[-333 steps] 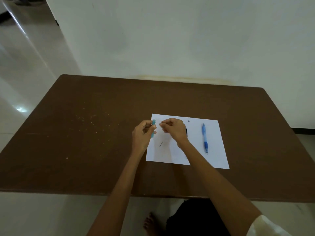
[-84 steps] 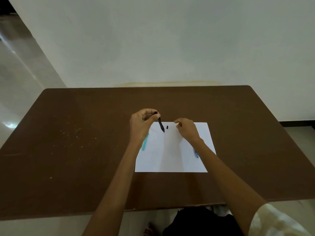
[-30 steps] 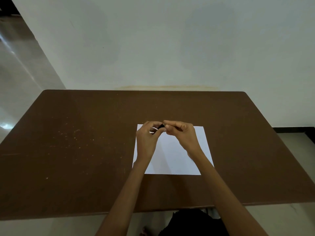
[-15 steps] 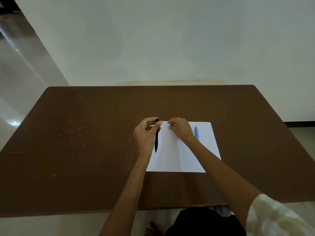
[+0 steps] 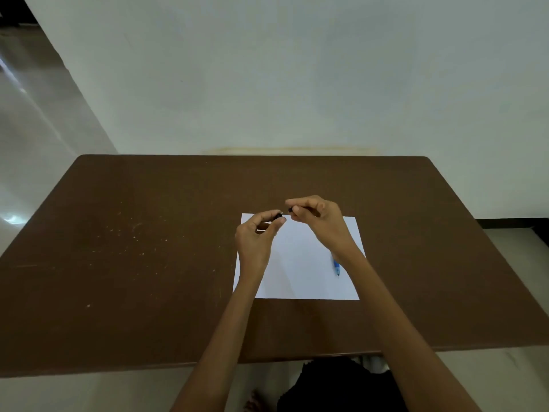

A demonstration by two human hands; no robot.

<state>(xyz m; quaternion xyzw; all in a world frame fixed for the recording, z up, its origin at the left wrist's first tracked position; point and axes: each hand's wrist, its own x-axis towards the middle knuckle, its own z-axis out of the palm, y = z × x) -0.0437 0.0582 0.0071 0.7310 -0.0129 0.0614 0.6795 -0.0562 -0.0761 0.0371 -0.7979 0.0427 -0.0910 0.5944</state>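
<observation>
Two hands bring two black pen pieces together above a sheet of paper on a brown bench.

The left hand (image 5: 257,239) has its fingers (image 5: 267,217) curled, pinching a black pen (image 5: 278,216), of which only the end shows past the thumb. The right hand (image 5: 319,221), fingers also curled, pinches a small black part (image 5: 290,209) just beside that end, the two not quite touching. Both are held in the air over the far edge of the paper (image 5: 300,275). The step looks like fitting the part onto the pen; the next move calls for lining it up with the pen's end and pushing or twisting it home. A blue pen (image 5: 336,267) lies on the paper, half hidden by the right wrist, on the bench (image 5: 148,263). No brand, label or writing can be read.
</observation>
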